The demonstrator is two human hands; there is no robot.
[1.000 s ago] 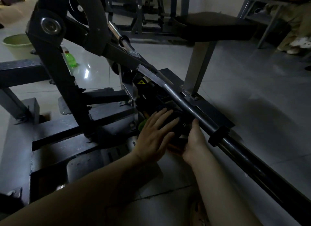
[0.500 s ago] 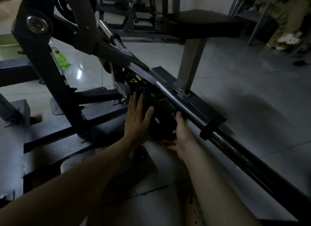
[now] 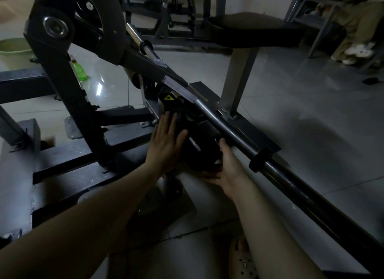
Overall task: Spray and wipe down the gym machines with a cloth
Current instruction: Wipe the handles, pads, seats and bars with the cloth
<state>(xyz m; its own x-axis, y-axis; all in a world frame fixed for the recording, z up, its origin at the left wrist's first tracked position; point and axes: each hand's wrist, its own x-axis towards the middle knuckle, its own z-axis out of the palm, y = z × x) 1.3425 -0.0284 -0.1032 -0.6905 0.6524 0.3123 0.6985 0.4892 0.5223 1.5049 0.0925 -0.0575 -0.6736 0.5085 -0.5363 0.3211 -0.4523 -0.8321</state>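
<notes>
The left hand [image 3: 166, 145] lay flat, fingers straight, on the machine's black block [image 3: 199, 152]; the right hand [image 3: 228, 168] clasped the block's lower edge.

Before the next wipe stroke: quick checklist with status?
1. Left hand flat on the machine's dark round part: ok.
2. Right hand cupping that part's lower edge: ok.
3. Cloth under either hand: cannot tell, too dark.
4. Spray in hand: not ok; a green bottle stands on the floor behind the frame, and neither hand holds it.
5. Right hand clear of the bar: cannot tell; the bar runs right beside the thumb.
</notes>
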